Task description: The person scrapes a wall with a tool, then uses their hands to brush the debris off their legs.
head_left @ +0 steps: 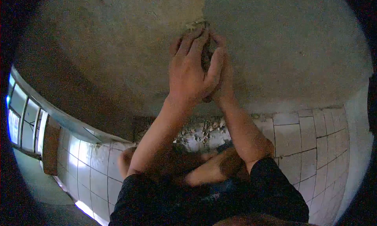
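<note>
Both my arms reach up to a rough grey ceiling (275,41). My left hand (190,71) is in front, its fingers and thumb wrapped round a dark object (205,55) just under a broken patch in the ceiling (195,25). Pressed against the other side of that object is my right hand (224,71), mostly hidden behind the left, so its grip does not show. What the dark object is cannot be made out. Black short sleeves (275,182) cover my upper arms.
A white tiled wall (298,139) meets the ceiling, with chipped plaster (204,131) along the joint. Windows (23,120) sit at the far left. Behind my arms, another person's forearm (208,169) and a rounded shape (125,159) show against the wall.
</note>
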{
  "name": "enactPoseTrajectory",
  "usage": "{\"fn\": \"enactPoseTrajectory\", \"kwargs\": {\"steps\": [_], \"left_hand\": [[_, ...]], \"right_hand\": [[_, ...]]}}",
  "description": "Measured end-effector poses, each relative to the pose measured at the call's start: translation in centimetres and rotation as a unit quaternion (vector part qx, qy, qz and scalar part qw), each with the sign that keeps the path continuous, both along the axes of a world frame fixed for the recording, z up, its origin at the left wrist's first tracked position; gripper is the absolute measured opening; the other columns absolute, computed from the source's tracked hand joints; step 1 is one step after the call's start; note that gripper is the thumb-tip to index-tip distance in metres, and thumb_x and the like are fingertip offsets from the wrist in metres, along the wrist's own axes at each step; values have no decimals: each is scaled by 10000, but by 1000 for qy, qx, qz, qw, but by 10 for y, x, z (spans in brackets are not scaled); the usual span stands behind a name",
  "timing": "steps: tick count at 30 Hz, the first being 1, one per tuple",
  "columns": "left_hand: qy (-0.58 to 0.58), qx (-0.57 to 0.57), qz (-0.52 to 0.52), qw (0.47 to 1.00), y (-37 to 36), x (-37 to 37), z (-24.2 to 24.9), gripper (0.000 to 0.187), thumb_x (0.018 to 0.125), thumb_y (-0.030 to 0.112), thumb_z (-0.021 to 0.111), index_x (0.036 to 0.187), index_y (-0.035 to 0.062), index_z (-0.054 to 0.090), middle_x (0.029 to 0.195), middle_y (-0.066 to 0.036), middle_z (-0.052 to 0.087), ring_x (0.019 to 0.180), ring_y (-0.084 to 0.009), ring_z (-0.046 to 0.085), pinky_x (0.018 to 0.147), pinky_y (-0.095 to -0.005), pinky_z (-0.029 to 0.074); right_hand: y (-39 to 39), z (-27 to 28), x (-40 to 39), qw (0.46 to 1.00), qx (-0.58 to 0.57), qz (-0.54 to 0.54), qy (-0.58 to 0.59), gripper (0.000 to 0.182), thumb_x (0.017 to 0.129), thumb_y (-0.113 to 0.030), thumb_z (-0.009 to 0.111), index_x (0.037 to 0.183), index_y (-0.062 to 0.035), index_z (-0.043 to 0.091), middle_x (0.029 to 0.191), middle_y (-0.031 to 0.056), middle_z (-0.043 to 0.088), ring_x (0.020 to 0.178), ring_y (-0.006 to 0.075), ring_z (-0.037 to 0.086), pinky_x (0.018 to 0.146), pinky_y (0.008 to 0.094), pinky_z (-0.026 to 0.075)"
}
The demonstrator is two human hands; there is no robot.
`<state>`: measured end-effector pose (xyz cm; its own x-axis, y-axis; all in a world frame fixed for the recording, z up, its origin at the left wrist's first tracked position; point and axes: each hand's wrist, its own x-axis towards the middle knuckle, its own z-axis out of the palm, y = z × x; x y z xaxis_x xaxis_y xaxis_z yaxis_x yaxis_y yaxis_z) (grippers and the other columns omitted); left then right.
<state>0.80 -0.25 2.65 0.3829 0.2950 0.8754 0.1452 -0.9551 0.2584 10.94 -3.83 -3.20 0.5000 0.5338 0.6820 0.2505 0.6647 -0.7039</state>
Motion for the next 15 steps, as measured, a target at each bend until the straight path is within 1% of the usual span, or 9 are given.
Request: {"fn": "enactPoseTrajectory", "kwargs": {"steps": [1, 3, 4, 6, 9, 10, 11, 13, 15], "left_hand": [[3, -2, -1, 1000, 0, 1, -2, 441, 864, 284, 612, 1180, -23, 603, 1225, -235, 591, 1153, -433, 523, 1034, -485, 362], [-14, 59, 14, 998, 0, 1, -5, 440, 868, 288, 605, 1182, -20, 605, 1231, -232, 588, 1158, -431, 522, 1032, -485, 363], [-19, 67, 22, 997, 4, 3, -2, 440, 868, 288, 605, 1182, -20, 605, 1231, -232, 588, 1158, -431, 522, 1032, -485, 363], [-43, 47, 8, 998, 7, 4, 10, 448, 872, 292, 599, 1197, -17, 602, 1248, -224, 583, 1163, -425, 522, 1033, -483, 363], [-13, 41, 6, 999, 3, 0, 18, 458, 874, 297, 592, 1212, -14, 598, 1253, -225, 581, 1169, -426, 520, 1042, -482, 358], [-13, 44, 8, 999, 3, -2, 15, 458, 874, 297, 592, 1212, -14, 598, 1253, -225, 581, 1169, -426, 520, 1042, -482, 358], [-11, 47, 6, 999, 2, -4, 10, 465, 874, 303, 593, 1213, -14, 599, 1252, -226, 582, 1175, -425, 517, 1047, -481, 356], [-13, 50, 4, 999, 6, -5, 6, 471, 873, 310, 593, 1215, -15, 599, 1251, -227, 584, 1181, -425, 514, 1053, -481, 353], [-2, 25, -15, 1000, 7, -5, 7, 489, 865, 319, 603, 1220, -17, 593, 1268, -227, 577, 1197, -432, 502, 1065, -490, 343]], "right_hand": [[-1, -2, -5, 1000, -3, -1, 3, 483, 1045, -356, 308, 1384, -30, 419, 1368, 118, 487, 1260, 244, 464, 1086, 377, 346], [0, 0, 1, 1000, 1, -1, 3, 482, 1045, -356, 308, 1384, -31, 420, 1367, 118, 488, 1258, 243, 465, 1086, 376, 347], [7, 4, 3, 1000, 8, 6, -2, 482, 1045, -355, 309, 1384, -31, 420, 1366, 117, 488, 1258, 243, 465, 1085, 376, 347], [12, 8, 8, 1000, 13, 18, -3, 481, 1045, -355, 309, 1383, -32, 421, 1366, 117, 489, 1257, 242, 466, 1085, 376, 348], [11, 7, 3, 1000, 7, 20, 6, 479, 1045, -355, 309, 1382, -33, 423, 1364, 116, 490, 1255, 241, 467, 1084, 376, 349], [22, 11, -1, 1000, 8, 22, 6, 479, 1045, -355, 309, 1382, -34, 423, 1364, 116, 490, 1254, 241, 467, 1083, 376, 349], [6, 2, -11, 1000, 12, 23, 4, 479, 1045, -355, 309, 1381, -34, 424, 1363, 115, 491, 1254, 241, 468, 1083, 376, 350], [11, 6, -1, 1000, 14, 23, -2, 478, 1045, -354, 309, 1381, -35, 425, 1363, 115, 492, 1253, 240, 468, 1082, 376, 350], [6, 2, -1, 1000, 7, 18, -6, 477, 1045, -354, 310, 1380, -36, 426, 1362, 114, 492, 1252, 239, 469, 1081, 376, 351]]}}
